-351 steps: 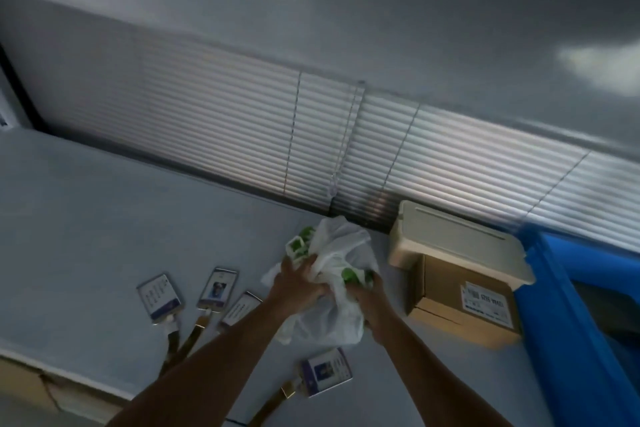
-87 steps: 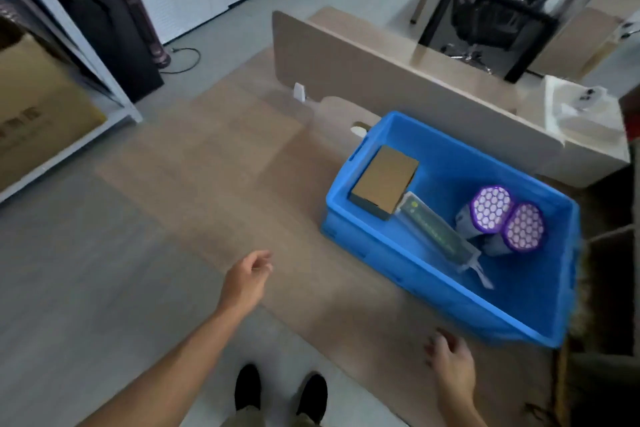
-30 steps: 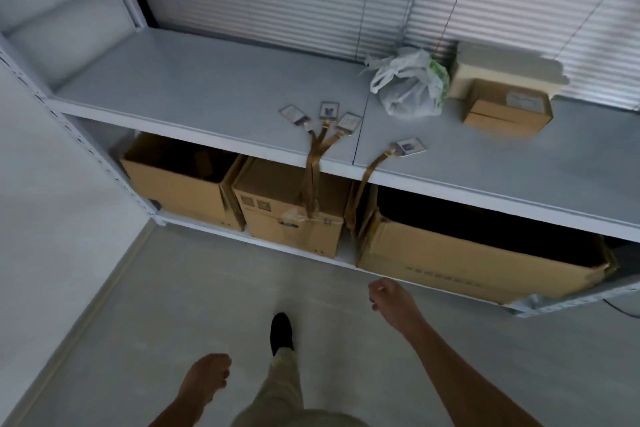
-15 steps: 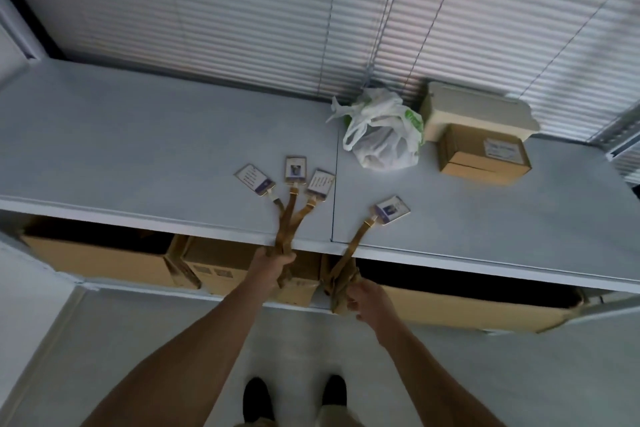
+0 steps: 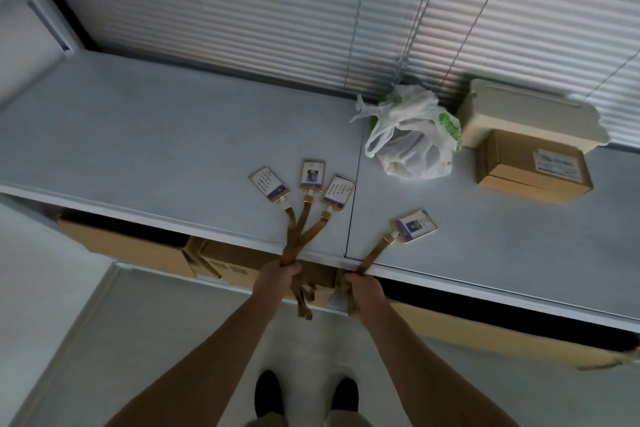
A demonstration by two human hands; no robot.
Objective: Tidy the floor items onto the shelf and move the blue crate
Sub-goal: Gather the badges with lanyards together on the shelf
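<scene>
Three ID badges [image 5: 312, 174] lie fanned out on the grey shelf [image 5: 173, 149], their tan lanyards [image 5: 300, 232] running over the front edge. My left hand [image 5: 277, 279] is shut on those gathered straps just below the edge. A single badge [image 5: 414, 225] lies to the right, and my right hand [image 5: 363, 291] is shut on its lanyard [image 5: 372, 253]. Further back sit a white plastic bag [image 5: 412, 146], a small cardboard box [image 5: 533, 166] and a beige box [image 5: 530, 114]. The blue crate is out of view.
Closed window blinds [image 5: 311, 10] with hanging cords stand right behind the shelf. Open cardboard boxes [image 5: 138, 250] fill the lower level under the shelf. My shoes [image 5: 304, 395] stand on the grey floor close to the shelf front.
Over the last second I stepped up to the shelf and both hands rose from my sides and closed on the hanging lanyards. Since half a second ago the grip is the same.
</scene>
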